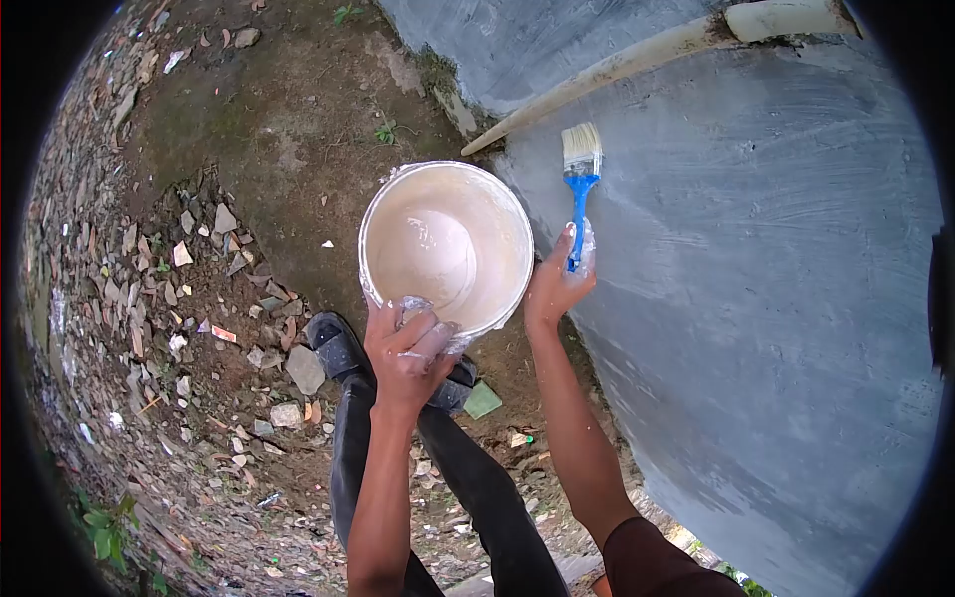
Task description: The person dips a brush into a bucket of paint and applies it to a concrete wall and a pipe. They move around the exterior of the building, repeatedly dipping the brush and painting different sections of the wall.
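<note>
A round whitish bucket (446, 249) with pale liquid at its bottom is in the middle of the view. My left hand (410, 346), smeared with white paint, grips its near rim. To the right of the bucket, my right hand (563, 281) is closed round the blue handle of a paintbrush (581, 184). The brush points away from me, its cream bristles in front of the grey wall (736, 249); whether they touch it I cannot tell. White paint marks the fingers of my right hand too.
A pale pipe (617, 72) runs along the wall at the upper right. Broken stones and tile pieces (304, 370) litter the ground at left. My dark shoes (336, 343) stand below the bucket, near a green tile piece (482, 400).
</note>
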Action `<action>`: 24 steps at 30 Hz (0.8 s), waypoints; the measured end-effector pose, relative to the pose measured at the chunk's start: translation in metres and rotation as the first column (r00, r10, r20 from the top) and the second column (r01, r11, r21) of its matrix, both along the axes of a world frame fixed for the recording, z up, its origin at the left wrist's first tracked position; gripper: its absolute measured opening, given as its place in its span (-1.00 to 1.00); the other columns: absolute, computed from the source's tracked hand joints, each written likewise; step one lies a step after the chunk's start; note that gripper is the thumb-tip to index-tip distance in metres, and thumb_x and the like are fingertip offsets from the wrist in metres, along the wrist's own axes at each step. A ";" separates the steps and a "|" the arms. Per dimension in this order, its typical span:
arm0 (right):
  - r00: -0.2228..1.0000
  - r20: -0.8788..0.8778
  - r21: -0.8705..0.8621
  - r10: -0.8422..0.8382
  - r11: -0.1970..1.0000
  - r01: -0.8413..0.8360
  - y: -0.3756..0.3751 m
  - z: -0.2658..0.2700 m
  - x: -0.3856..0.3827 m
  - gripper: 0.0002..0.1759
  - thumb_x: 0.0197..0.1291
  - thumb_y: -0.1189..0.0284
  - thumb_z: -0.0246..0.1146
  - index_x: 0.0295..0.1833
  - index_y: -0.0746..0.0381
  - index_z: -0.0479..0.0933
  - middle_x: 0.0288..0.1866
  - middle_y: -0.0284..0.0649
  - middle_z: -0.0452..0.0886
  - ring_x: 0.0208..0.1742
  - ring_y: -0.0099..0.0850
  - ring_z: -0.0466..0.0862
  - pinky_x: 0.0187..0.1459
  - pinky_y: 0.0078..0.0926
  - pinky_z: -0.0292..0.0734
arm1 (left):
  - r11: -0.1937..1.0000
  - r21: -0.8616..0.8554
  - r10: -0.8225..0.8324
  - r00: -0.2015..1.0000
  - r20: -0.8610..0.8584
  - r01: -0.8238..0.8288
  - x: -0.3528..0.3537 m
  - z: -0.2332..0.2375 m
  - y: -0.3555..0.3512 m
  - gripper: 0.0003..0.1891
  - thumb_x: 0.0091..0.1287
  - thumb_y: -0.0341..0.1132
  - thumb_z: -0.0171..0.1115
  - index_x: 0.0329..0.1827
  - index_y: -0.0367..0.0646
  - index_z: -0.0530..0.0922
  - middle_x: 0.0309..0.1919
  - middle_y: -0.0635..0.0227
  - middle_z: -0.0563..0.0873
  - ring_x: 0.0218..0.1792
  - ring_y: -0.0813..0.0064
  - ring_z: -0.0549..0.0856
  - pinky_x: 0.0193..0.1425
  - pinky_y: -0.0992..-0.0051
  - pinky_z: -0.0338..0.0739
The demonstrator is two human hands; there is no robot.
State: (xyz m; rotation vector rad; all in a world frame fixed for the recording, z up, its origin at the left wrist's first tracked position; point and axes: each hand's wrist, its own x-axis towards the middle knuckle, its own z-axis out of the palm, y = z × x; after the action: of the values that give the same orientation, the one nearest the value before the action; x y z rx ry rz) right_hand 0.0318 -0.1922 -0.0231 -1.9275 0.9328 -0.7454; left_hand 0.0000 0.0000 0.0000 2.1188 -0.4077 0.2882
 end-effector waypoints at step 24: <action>0.980 -0.123 -0.093 0.156 0.981 -0.168 -0.015 -0.042 -0.020 -0.70 0.34 0.36 0.13 -0.12 0.44 0.54 -0.50 -0.23 0.54 -0.43 -0.52 0.39 -0.38 -0.41 0.39 | 0.995 0.007 -0.101 0.995 -0.023 0.101 0.024 0.026 0.025 -0.60 -0.58 -0.39 0.50 -0.50 0.00 0.64 -0.43 0.51 0.62 -0.20 0.25 0.62 -0.16 0.16 0.52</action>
State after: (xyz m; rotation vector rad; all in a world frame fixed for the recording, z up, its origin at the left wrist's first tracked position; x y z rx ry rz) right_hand 0.0123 -0.2073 -0.0647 -2.1277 0.8071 -0.6017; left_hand 0.0244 0.0252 0.0256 2.0994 -0.5021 0.2044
